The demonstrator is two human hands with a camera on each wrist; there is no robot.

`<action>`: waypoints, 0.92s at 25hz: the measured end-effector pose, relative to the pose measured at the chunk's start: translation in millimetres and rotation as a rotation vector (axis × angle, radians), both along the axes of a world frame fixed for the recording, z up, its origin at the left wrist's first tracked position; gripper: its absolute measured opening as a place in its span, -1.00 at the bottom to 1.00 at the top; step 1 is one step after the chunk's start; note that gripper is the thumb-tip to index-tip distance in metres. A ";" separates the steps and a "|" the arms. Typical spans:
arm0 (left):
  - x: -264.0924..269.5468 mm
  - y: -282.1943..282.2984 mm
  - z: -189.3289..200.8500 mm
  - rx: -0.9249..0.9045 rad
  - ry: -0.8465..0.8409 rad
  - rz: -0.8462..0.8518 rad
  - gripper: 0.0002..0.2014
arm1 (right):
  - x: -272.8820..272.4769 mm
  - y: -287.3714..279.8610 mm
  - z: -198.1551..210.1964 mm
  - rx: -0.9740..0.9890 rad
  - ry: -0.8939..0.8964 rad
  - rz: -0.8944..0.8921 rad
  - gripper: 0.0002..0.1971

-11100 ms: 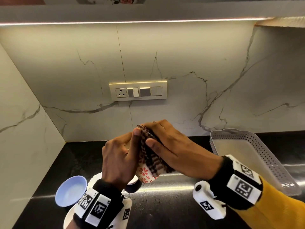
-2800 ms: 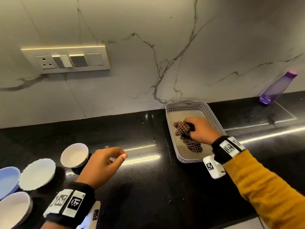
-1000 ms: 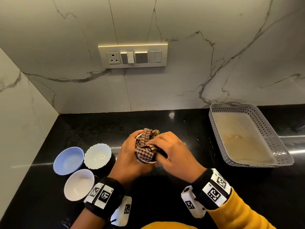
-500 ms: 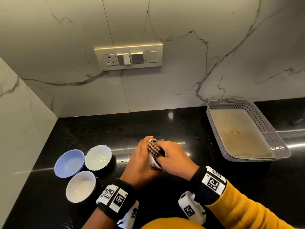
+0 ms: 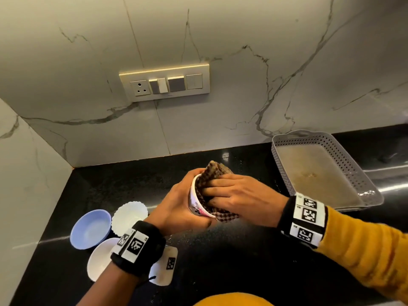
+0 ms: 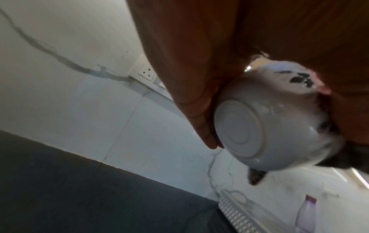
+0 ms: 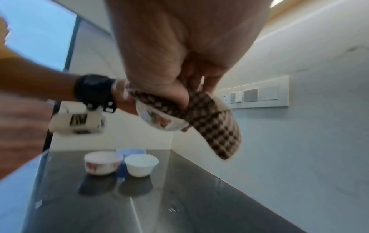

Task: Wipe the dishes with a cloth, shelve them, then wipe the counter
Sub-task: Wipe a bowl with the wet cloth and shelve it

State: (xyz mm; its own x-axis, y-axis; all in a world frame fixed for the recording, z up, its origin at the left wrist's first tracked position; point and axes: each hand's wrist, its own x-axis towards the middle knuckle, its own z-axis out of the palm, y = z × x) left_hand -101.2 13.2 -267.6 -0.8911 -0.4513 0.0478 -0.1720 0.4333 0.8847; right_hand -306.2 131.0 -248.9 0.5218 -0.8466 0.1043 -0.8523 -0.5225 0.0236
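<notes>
Cloth [image 5: 213,173] and bowl meet above the middle of the desk [image 5: 231,257], held clear of its black surface. Your left hand [image 5: 178,208] cups the small patterned bowl [image 5: 195,203] from behind, its fingers curled round the base and wall, so that grip is clasped on the bowl; the left wrist view shows the ringed underside [image 6: 241,127] resting against your palm. The bowl is tipped on its side, with its mouth turned toward your right hand [image 5: 240,195]. That hand pushes the brown-and-cream checked cloth into the bowl, fingers bent over the fabric and thumb against it, so the right grip is clamped on the cloth. Part of the cloth sticks out above the rim, and another fold hangs below the rim, as the right wrist view [image 7: 217,126] shows.

Near the desk's left edge stand three more bowls close together: a pale blue bowl [image 5: 91,228], a white scalloped bowl [image 5: 129,217] just beside it, and a white bowl with red marks [image 7: 102,163] nearest you, partly hidden behind your left wrist in the head view. At the desk's right, against the marble wall [image 5: 220,40], lies a grey perforated tray [image 5: 353,171]. A switch panel [image 5: 164,82] is mounted on the wall above.
</notes>
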 end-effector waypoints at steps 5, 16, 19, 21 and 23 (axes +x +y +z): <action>-0.3 -6.3 19.6 0.239 -0.039 -0.193 0.18 | -8.1 5.9 17.9 -0.039 0.169 0.229 -0.49; -1.8 -10.8 37.4 0.017 -0.057 -0.145 0.19 | 2.2 7.8 30.4 -0.015 0.089 0.000 -0.43; -7.6 -7.1 29.1 -0.268 0.012 -0.015 0.23 | 12.7 1.0 29.5 0.111 -0.197 -0.132 -0.51; -13.2 -2.2 25.2 -0.480 0.040 0.116 0.27 | 14.0 -8.0 37.0 0.211 -0.456 -0.263 -0.65; -18.7 0.7 23.8 -0.661 0.074 0.215 0.30 | 18.4 -17.8 45.8 0.279 -0.781 -0.381 -0.79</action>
State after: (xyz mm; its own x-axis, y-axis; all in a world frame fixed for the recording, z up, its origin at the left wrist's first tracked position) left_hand -119.8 13.9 -243.7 -0.7689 -0.4730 0.4301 -0.2641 0.8477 0.4601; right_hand -287.8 113.2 -203.1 0.0684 -0.9948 0.0757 -0.6887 -0.1019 -0.7178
